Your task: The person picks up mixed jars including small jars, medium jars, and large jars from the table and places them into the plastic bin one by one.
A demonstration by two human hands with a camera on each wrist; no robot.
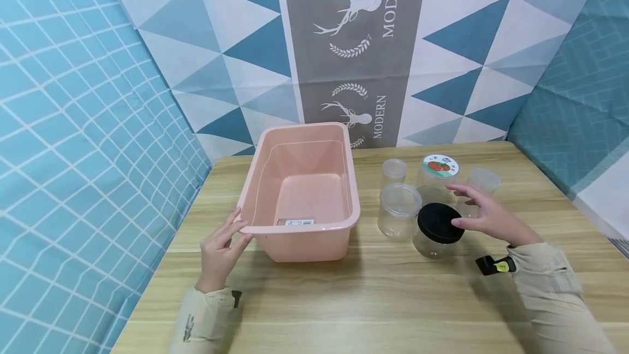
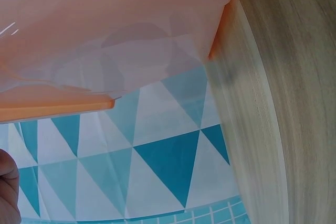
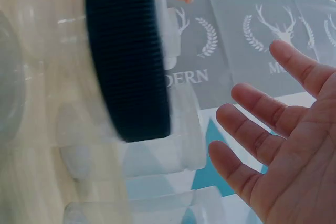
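Observation:
A pink plastic basin (image 1: 304, 245) stands on the wooden table, a small label (image 1: 300, 222) showing inside it. My left hand (image 1: 219, 255) touches the basin's near left corner, fingers and thumb extended along the rim. Only a sliver of that hand (image 2: 8, 187) enters the left wrist view. At the right, my right hand (image 1: 491, 220) hovers with spread fingers beside a clear jar with a black lid (image 1: 439, 223). In the right wrist view, the ribbed edge of the black lid (image 3: 128, 56) is in front of the open palm (image 3: 299, 166), with a gap between them.
Close behind the black-lidded jar stand a clear jar with a translucent lid (image 1: 400, 206), a small narrow jar (image 1: 394, 170), a jar with a tomato-pictured lid (image 1: 440, 166) and another clear jar (image 1: 485, 179). Patterned cloth (image 1: 245, 42) hangs behind the table.

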